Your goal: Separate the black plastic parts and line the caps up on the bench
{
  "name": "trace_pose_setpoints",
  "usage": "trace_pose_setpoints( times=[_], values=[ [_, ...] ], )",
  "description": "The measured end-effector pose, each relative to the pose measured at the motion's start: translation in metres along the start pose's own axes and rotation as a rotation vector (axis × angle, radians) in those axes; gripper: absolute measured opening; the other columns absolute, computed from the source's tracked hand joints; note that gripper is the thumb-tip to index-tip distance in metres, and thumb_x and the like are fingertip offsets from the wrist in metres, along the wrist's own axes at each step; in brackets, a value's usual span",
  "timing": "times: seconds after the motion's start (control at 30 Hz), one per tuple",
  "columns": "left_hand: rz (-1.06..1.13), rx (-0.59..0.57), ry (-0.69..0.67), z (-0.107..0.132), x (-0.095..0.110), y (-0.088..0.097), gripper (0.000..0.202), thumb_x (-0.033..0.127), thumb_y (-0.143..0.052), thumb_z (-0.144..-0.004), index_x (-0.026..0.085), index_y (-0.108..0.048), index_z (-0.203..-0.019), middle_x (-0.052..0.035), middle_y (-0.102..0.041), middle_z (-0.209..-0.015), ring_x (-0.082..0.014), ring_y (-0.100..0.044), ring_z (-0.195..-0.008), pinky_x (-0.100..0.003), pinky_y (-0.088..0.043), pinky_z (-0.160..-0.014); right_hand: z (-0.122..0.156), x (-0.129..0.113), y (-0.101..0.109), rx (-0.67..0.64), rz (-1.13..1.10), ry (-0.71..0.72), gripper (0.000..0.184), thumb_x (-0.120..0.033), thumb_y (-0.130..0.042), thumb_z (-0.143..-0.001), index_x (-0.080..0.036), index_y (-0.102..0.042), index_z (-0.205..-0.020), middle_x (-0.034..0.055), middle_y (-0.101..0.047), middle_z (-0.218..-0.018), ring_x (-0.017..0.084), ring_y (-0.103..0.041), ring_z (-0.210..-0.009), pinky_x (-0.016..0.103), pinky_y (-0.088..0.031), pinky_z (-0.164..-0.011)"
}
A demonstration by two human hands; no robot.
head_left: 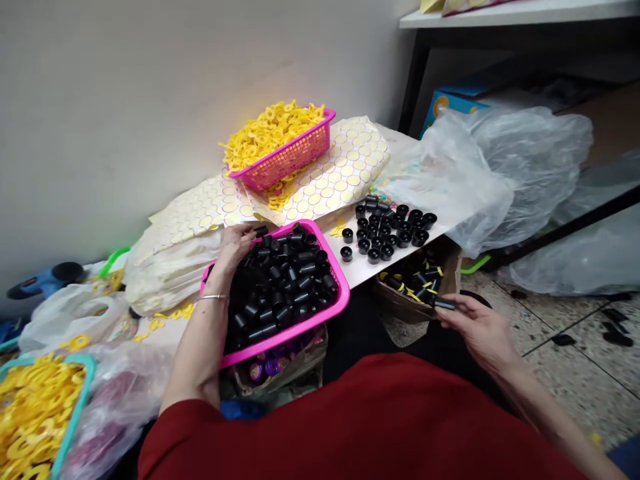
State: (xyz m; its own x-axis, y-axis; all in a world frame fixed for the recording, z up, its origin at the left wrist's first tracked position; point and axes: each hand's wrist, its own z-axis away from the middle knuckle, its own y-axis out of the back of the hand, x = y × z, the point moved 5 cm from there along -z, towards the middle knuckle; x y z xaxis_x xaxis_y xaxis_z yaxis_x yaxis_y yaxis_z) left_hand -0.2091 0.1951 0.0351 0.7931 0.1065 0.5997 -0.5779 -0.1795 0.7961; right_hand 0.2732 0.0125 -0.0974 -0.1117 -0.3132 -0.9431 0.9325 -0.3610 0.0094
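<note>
A pink basket (344,293) heaped with small black plastic cylinders (293,273) sits before me. At its far left rim is my left hand (237,243), fingertips closed on one black cylinder (261,231). Out to the right, my right hand (477,327) pinches another black cylinder (444,303) between thumb and fingers. Just beyond it, low beside the table, stands a carton (410,313) holding black cylinders with yellow rings (425,290). On the white table (360,270), several short black cups (387,233) stand in a cluster, open side up.
Behind is a second pink basket (295,157) piled with yellow rings, on circle-printed sheets (350,160). Clear plastic bags (500,173) bulge at right under a shelf (520,20). A teal basket (75,400) of yellow pieces and a blue power tool (45,280) are at left.
</note>
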Motion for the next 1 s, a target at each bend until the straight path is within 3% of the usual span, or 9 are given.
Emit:
trace_pose_setpoints(
  times=[0.1,0.17,0.33,0.43,0.5,0.67,0.8,0.9,1.0],
  values=[
    [-0.093,-0.069,-0.102,-0.014,0.007,-0.018,0.035,0.032,-0.053,-0.072,0.015,-0.072,-0.095,-0.0086,-0.074,-0.097,-0.0230,-0.063,-0.093,-0.029,-0.047,-0.083,-0.006,-0.007,-0.010,-0.077,-0.005,0.007,0.047,-0.038,-0.087,-0.050,-0.018,-0.067,-0.088,-0.0021,-0.062,-0.054,0.012,-0.056,-0.051,0.026,-0.048,-0.052],
    [-0.180,-0.117,-0.111,-0.020,0.012,-0.024,0.029,0.030,-0.054,-0.072,0.016,-0.073,-0.088,-0.0104,-0.074,-0.098,-0.0247,-0.064,-0.095,-0.031,-0.046,-0.085,-0.009,-0.011,-0.013,-0.097,-0.026,0.017,0.047,-0.038,-0.086,-0.051,-0.018,-0.067,-0.089,-0.0019,-0.062,-0.056,0.012,-0.057,-0.051,0.026,-0.048,-0.053],
    [-0.276,-0.153,-0.087,-0.023,0.017,-0.018,0.028,0.030,-0.063,-0.065,0.016,-0.071,-0.088,-0.0114,-0.073,-0.098,-0.0280,-0.062,-0.096,-0.032,-0.045,-0.082,-0.013,-0.009,-0.011,-0.101,-0.041,0.032,0.045,-0.039,-0.086,-0.053,-0.018,-0.067,-0.088,-0.0007,-0.063,-0.058,0.012,-0.057,-0.051,0.027,-0.048,-0.052],
    [-0.275,-0.166,-0.065,-0.020,0.016,-0.013,0.039,0.028,-0.069,-0.058,0.014,-0.069,-0.094,-0.0104,-0.072,-0.099,-0.0255,-0.061,-0.090,-0.030,-0.045,-0.077,-0.014,-0.007,-0.009,-0.100,-0.044,0.035,0.045,-0.040,-0.086,-0.053,-0.018,-0.067,-0.088,-0.0010,-0.062,-0.057,0.013,-0.056,-0.050,0.028,-0.048,-0.051],
    [-0.234,-0.132,-0.008,-0.019,0.011,-0.010,0.037,0.028,-0.070,-0.055,0.014,-0.066,-0.089,-0.0073,-0.070,-0.090,-0.0218,-0.059,-0.082,-0.029,-0.044,-0.072,-0.014,-0.007,-0.008,-0.095,-0.039,0.046,0.046,-0.043,-0.086,-0.053,-0.018,-0.067,-0.087,-0.0015,-0.061,-0.057,0.013,-0.056,-0.049,0.028,-0.048,-0.049],
    [0.165,0.018,0.113,-0.007,0.004,0.005,0.041,0.026,-0.079,-0.040,0.016,-0.057,-0.074,0.0029,-0.057,-0.067,-0.0141,-0.054,-0.067,-0.026,-0.044,-0.067,-0.016,-0.010,-0.010,-0.138,-0.086,0.042,0.045,-0.041,-0.087,-0.053,-0.018,-0.071,-0.088,0.0007,-0.065,-0.063,0.012,-0.059,-0.053,0.027,-0.051,-0.050],
    [0.541,0.069,0.085,0.032,0.027,0.015,0.051,0.020,-0.086,-0.034,0.015,-0.060,-0.077,0.0016,-0.064,-0.073,-0.0134,-0.060,-0.070,-0.026,-0.049,-0.071,-0.010,-0.029,-0.030,-0.280,-0.247,0.020,0.041,-0.031,-0.089,-0.055,-0.020,-0.074,-0.092,0.0029,-0.072,-0.078,0.012,-0.063,-0.061,0.025,-0.056,-0.056],
    [0.782,-0.014,0.022,0.070,0.061,-0.002,0.050,0.015,-0.090,-0.034,0.016,-0.066,-0.078,0.0000,-0.068,-0.079,-0.0133,-0.064,-0.076,-0.025,-0.052,-0.073,0.002,-0.057,-0.061,-0.434,-0.337,0.030,0.042,-0.027,-0.088,-0.059,-0.021,-0.075,-0.098,0.0036,-0.074,-0.088,0.012,-0.066,-0.065,0.026,-0.059,-0.058],
    [0.934,-0.168,0.009,0.101,0.094,-0.037,0.048,0.016,-0.093,-0.035,0.018,-0.072,-0.078,-0.0015,-0.072,-0.083,-0.0125,-0.065,-0.076,-0.022,-0.054,-0.071,0.014,-0.084,-0.101,-0.589,-0.475,0.068,0.046,-0.025,-0.088,-0.058,-0.020,-0.072,-0.101,0.0035,-0.074,-0.090,0.013,-0.068,-0.068,0.026,-0.060,-0.059]
  ],
)
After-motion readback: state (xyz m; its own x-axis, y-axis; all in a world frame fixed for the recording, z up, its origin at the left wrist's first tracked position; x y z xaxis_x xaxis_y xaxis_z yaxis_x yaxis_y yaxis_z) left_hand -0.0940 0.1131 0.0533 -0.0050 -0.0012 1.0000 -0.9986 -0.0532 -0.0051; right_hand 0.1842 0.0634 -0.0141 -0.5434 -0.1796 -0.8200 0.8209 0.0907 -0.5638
